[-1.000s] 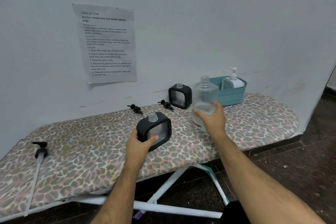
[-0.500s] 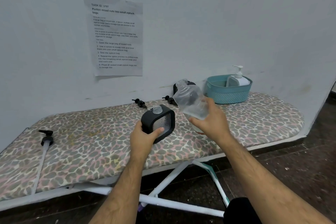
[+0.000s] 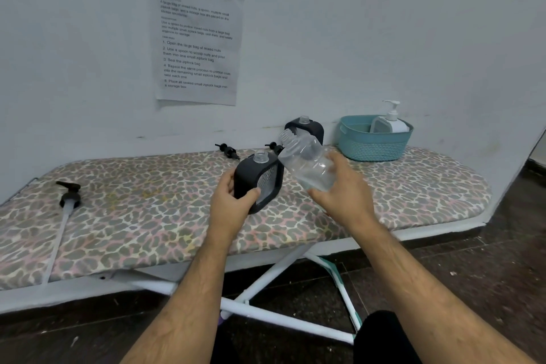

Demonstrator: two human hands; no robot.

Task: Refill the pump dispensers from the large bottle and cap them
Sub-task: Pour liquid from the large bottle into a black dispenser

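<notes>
Right hand (image 3: 344, 196): fingers and thumb wrapped round the lower body of the large bottle, held off the board.
Left hand (image 3: 230, 205): thumb across the front, fingers behind, gripping the near dispenser at its lower left corner.
Ironing board (image 3: 141, 216): count 1; leopard-print cover, white crossed legs beneath, set against the wall.
Printed sheet (image 3: 196, 35): count 1; fixed to the wall above the board.
Basket (image 3: 373, 143): count 1; teal, at the far right of the board by the wall.
Large bottle (image 3: 307, 164): count 1; clear, uncapped, tilted with the neck up and to the left, neck just above and right of the near dispenser's opening; clear liquid pooled at the low end near the palm.
Black dispensers: count 2, both uncapped. Near dispenser (image 3: 261, 182): tilted slightly, clear neck open, just left of the bottle. Far dispenser (image 3: 308, 127): upright by the wall, partly hidden behind the bottle.
White dispenser (image 3: 390, 122): count 1; pump fitted, standing inside the basket.
Loose black pumps: count 3. Long-tube pump (image 3: 69, 196): lying at the left end of the board. Short pump (image 3: 229, 151): lying near the wall. Second short pump (image 3: 273, 146): beside it, partly hidden by the bottle.
</notes>
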